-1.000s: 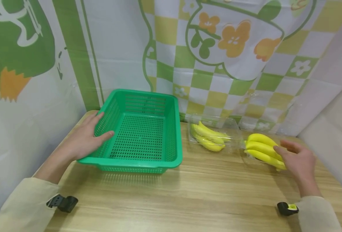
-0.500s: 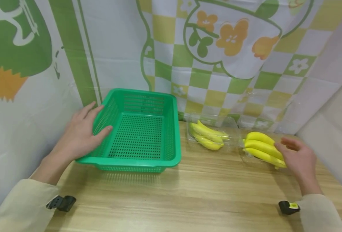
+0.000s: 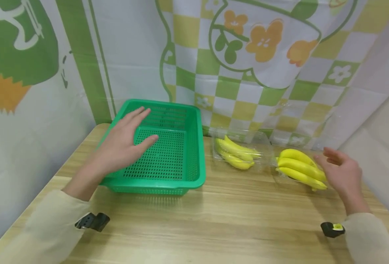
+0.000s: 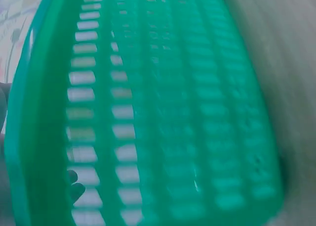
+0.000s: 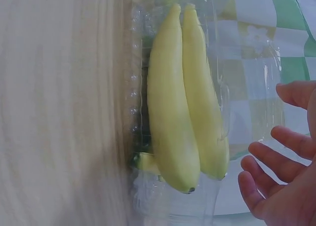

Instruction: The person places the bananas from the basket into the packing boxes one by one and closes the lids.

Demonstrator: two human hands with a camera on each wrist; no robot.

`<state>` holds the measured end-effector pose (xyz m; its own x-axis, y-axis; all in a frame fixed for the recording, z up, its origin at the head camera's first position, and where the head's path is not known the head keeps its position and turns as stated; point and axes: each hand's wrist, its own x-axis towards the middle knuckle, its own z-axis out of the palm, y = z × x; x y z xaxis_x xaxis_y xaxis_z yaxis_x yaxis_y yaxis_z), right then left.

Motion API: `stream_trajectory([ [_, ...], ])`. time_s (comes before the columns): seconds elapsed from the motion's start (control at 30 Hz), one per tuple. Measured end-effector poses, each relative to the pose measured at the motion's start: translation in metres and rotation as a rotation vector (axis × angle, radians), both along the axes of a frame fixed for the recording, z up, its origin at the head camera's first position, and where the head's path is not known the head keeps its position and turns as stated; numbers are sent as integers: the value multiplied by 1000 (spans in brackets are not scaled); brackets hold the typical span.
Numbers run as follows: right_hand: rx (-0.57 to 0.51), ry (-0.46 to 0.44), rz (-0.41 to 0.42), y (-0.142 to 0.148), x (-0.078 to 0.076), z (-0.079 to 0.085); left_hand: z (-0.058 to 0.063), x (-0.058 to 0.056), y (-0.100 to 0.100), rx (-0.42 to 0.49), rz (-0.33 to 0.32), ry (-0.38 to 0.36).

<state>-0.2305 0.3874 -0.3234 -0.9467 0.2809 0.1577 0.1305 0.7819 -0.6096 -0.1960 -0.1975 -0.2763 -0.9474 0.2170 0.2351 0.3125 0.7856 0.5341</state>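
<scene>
My left hand is over the left side of a green perforated plastic basket, its fingers stretched out and nothing in them. Whether it touches the rim cannot be told. My right hand is beside the right end of a bunch of yellow bananas, fingers loosely bent. In the right wrist view a gap shows between those fingers and the bananas, which lie in an open clear plastic box. The basket fills the left wrist view, blurred.
Left of that bunch, more bananas lie in another clear plastic box. Both boxes and the basket stand on a wooden table. A patterned curtain hangs along the table's back edge.
My left hand has come away from the basket's left rim and moved right, over the basket. The right hand has drawn slightly right, away from the bananas, which stay in place.
</scene>
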Motion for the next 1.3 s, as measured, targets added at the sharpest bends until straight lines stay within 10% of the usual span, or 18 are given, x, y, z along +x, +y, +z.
stream_trajectory([
  [0.33, -64, -63, 36, 9, -18, 16, 13, -18, 69, -119, -91, 3],
  [0.77, -274, -127, 29, 18, -45, 27, 27, -44, 149, 299, -198, -215],
  [1.3, -633, -196, 29, 51, -57, 35, 9, -64, 220, 726, -168, -474],
])
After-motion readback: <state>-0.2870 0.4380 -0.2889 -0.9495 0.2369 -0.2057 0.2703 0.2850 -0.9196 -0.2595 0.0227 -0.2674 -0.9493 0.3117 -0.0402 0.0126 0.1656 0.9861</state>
